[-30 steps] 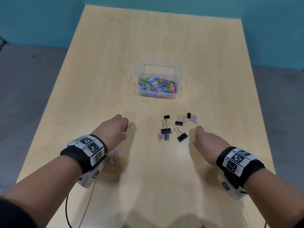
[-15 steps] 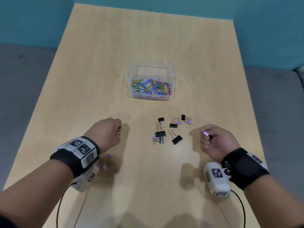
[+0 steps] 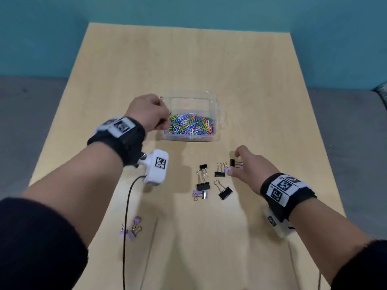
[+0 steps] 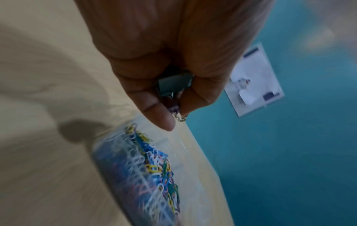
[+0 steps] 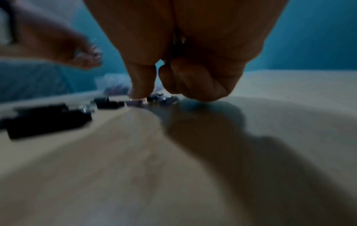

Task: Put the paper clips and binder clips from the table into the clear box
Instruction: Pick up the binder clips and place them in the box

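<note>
The clear box point(image 3: 217, 105) of coloured paper clips point(image 3: 190, 126) stands mid-table. My left hand point(image 3: 165, 116) is at its left rim, fingers curled round small binder clips point(image 4: 174, 83), one grey with a purple one beneath. My right hand point(image 3: 233, 162) is down at the right end of the binder clip cluster. Its thumb and forefinger stand either side of a small black clip point(image 3: 232, 162) and a purple clip point(image 3: 227, 169). Its other fingers point(image 5: 193, 82) are curled, with a metal glint tucked in the palm. More black binder clips point(image 3: 203, 186) and a silver one point(image 3: 204, 194) lie left of it.
A few small purple binder clips point(image 3: 130, 229) lie near the table's front left, beside the wrist camera's black cable point(image 3: 126, 206). The wooden table point(image 3: 188, 59) is bounded by a teal wall behind and grey floor on both sides.
My left hand has lifted from the table and travelled forward to the box's left rim with its clips. My right hand has turned palm down and reached forward to the rightmost clips.
</note>
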Demonstrator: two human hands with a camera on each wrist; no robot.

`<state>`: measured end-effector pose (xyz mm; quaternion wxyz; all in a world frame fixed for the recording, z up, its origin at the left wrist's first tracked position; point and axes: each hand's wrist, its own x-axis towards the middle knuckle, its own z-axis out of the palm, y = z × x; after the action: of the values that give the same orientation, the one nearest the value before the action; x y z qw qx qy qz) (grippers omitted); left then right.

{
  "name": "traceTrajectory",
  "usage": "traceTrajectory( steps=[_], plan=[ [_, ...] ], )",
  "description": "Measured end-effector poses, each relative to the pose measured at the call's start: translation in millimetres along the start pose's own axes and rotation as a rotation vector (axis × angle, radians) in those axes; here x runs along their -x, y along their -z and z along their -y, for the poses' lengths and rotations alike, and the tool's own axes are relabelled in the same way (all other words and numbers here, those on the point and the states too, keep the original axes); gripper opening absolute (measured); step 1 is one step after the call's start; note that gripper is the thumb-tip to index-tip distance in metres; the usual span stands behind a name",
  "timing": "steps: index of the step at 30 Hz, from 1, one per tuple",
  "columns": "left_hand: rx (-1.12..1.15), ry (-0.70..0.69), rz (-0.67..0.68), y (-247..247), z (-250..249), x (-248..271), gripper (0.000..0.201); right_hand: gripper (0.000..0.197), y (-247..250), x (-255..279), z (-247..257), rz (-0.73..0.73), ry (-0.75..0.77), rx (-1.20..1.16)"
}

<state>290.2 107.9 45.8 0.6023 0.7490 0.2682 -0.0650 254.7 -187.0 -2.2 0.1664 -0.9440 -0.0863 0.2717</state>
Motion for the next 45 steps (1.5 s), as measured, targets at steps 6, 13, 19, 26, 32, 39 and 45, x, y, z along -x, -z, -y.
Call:
traceTrajectory(
  steps=[6,13,19,26,32,39,45],
  plan=[
    [-0.6,-0.195,-0.035,-32,-35,-48,0.01,0.025,-1,-11,-1,0.042,0.049,0.063],
    [-0.736,-0.219,0.087,-33,-26,-64,0.032,0.024,-2,-9,-9,0.024,0.067,0.06],
    [-0.46,-0.274,-0.029,4,-17,-24,0.021,0.016,-4,-2,-13,-0.039,0.078,0.123],
    [-0.589,-0.137,-0.037,59,60,95,0.019,0.013,5,-4,-7,-0.05,0.024,0.137],
    [-0.828,0.155,0.051,80,128,180,0.021,0.011,16,29,-16,0.103,-0.276,-1.661],
    [-0.838,0.044,0.017,63,166,205,0.023,0.016,11,72,-9,0.184,-0.114,-1.957],
    [-0.881,-0.023,-0.018,54,171,209,0.018,0.015,10,53,-14,0.038,-0.37,-1.902]
  ],
)
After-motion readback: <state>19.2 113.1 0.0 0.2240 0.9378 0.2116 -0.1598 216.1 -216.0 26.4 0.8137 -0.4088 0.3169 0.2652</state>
